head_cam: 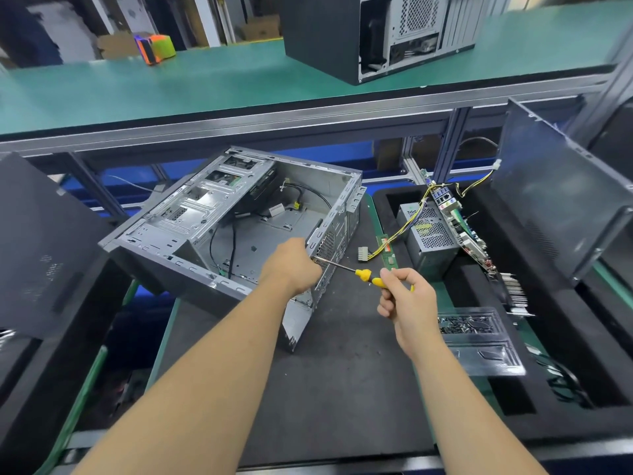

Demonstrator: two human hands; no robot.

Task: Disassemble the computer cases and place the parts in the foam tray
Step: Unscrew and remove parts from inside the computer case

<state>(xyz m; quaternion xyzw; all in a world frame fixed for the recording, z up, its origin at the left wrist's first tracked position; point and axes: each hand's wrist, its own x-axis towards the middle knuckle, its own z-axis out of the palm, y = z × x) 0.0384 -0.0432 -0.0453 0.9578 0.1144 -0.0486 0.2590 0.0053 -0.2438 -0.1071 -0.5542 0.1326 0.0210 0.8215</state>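
A dark side panel (41,248) leans at the far left. Beside it, on the dark work mat (342,382), the open computer case (236,217) sits tilted, its grey metal interior stripped to a few black cables. The left hand (291,265) grips the case's rear edge, fingers curled over the metal. The right hand (407,303) pinches the yellow-handled screwdriver (356,273), whose tip reaches the case's rear panel. Further right, the black foam tray (589,344) holds a power supply (430,234) and a motherboard (460,228); a clear plastic tray of screws (476,337) lies near the right wrist. Another case (380,32) stands on the green shelf (171,87) above.
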